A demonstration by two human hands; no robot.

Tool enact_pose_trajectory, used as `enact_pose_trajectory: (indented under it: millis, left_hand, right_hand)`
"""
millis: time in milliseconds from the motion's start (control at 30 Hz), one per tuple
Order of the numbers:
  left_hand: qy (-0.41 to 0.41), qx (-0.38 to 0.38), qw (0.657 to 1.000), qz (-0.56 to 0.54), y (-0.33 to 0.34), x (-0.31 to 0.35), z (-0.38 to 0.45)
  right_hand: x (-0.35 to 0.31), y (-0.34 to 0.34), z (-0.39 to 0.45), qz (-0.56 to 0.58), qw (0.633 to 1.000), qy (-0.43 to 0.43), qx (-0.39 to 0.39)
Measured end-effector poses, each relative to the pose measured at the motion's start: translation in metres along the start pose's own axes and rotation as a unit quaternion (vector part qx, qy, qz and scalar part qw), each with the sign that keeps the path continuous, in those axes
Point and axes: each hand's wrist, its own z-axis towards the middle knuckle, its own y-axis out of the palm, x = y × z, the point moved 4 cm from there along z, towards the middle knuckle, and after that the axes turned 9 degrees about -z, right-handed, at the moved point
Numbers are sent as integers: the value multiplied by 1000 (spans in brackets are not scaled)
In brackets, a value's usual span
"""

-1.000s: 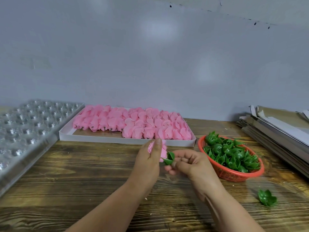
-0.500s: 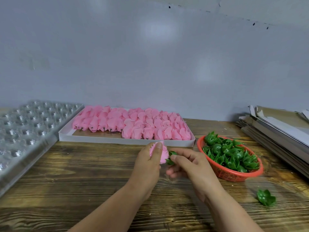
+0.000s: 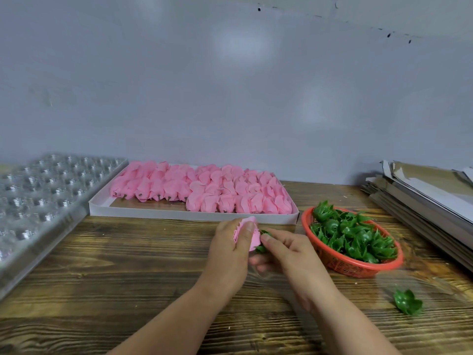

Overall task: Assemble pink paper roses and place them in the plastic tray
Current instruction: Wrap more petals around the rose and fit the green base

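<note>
My left hand (image 3: 229, 249) grips a pink paper rose (image 3: 253, 237) above the middle of the wooden table, thumb across its petals. My right hand (image 3: 289, 254) pinches a green plastic calyx (image 3: 262, 245) pressed against the base of that rose. A white flat box (image 3: 179, 213) behind the hands holds several rows of pink rose heads (image 3: 204, 190). The clear plastic tray (image 3: 43, 201) with round cells lies at the left, and its cells look empty.
A red mesh basket (image 3: 350, 265) full of green calyxes stands right of the hands. One loose calyx (image 3: 407, 302) lies on the table at the front right. A stack of flat cardboard sheets (image 3: 422, 196) fills the far right. A grey wall stands close behind.
The two hands have closed together: the green calyx, earlier held just apart from the rose, now sits against its base. The hands stayed over the same spot.
</note>
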Motion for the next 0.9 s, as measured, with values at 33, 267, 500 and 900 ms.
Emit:
enact_pose_trajectory:
  millis: [33,267,500,900]
  left_hand:
    - [-10,5,1000,-14,-1,-1,1]
    - [-66,24,990,-119,-2,-6,1]
    - [-87,24,990,-109,-3,-6,2]
    - [-44,15,996,-81,0,-3,-1]
  right_hand:
    - [-1,0,0,1,1000,-7,-4]
    - [-1,2,0,54,998,3,-24]
    - [6,-5,3,29,998,-3,59]
    - [12,-1,6,89,995,18,49]
